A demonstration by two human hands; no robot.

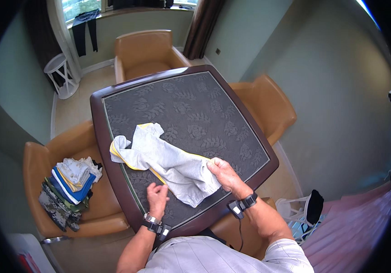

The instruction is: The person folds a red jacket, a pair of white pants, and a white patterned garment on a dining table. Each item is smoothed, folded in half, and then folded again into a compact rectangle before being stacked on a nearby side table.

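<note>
Light grey trousers (pixel 168 160) with yellow side stripes lie crumpled across the near left part of a dark floral-patterned table (pixel 195 112). Their gathered waistband end points towards me, and the two legs spread to the far left. My right hand (pixel 223 173) pinches the right side of the waistband between thumb and fingers. Just left of the cloth's near edge is my left hand (pixel 158 197), its fingers loosely curled and apart, holding nothing. A strapped device sits on each wrist.
A tan armchair (pixel 96 194) on the left bears a pile of folded clothes (pixel 71 181). Two more armchairs stand at the far side (pixel 144 47) and the right (pixel 267 105). Dark trousers (pixel 86 30) hang from the windowsill. A white stool (pixel 60 76) stands at the far left.
</note>
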